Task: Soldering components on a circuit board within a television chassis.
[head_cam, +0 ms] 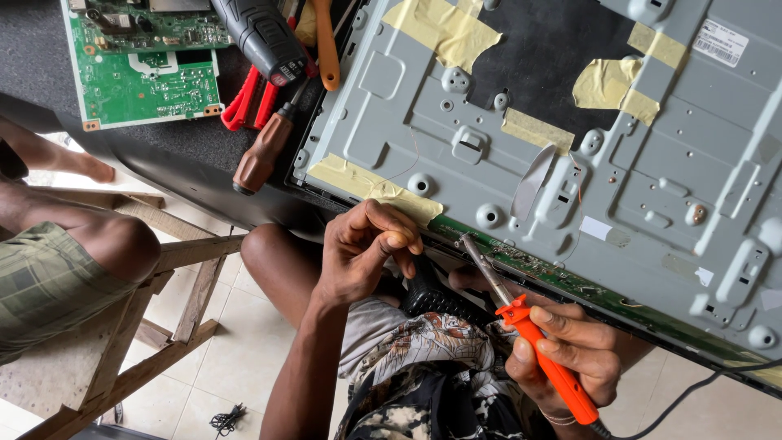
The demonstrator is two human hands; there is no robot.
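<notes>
A patterned cloth (423, 358) is seen draped over the lap, nearest the lens. Just beyond it, an orange-handled soldering iron (538, 350) is gripped in the closed right hand (570, 350), its slim metal tip (468, 243) brought against the narrow green circuit strip (570, 281) that runs along the near edge of the grey pressed-metal panel back (652, 163). The left hand (366, 253) is curled at that same edge, thumb and fingertips pinched together; whether anything is held between them cannot be told. The panel's stamped ribs and round bosses are patched with strips of yellowish tape (440, 28), and a white rectangular label (721, 42) is stuck near its far right corner. At the far left of the desk, a green circuit board (138, 73), red-handled pliers (244, 102), a brown-handled screwdriver (261, 151) and a dark power drill (265, 37) are laid on black material.
</notes>
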